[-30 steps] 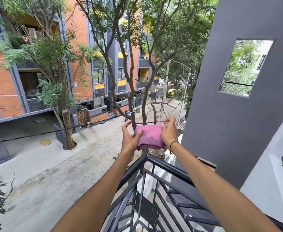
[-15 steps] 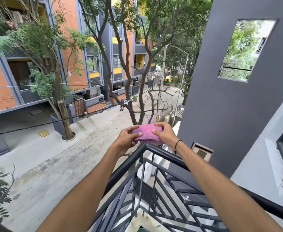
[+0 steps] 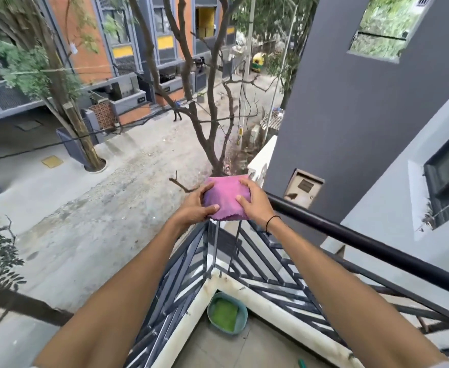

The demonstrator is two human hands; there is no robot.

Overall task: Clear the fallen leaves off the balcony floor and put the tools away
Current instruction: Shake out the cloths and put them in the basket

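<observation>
A black metal balcony railing [image 3: 377, 251] meets at a corner above a beige tiled floor [image 3: 234, 351], overlooking a grey concrete street [image 3: 90, 221], bare-branched trees [image 3: 207, 123], orange-brick apartment blocks [image 3: 85, 49] and a dark grey wall [image 3: 351, 107] in daylight.

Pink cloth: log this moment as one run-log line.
pink cloth folded, at railing corner | left hand grips left edge | right hand grips right edge | tub on floor below

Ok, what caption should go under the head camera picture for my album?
Left hand and right hand hold a pink cloth over the railing corner.
</observation>
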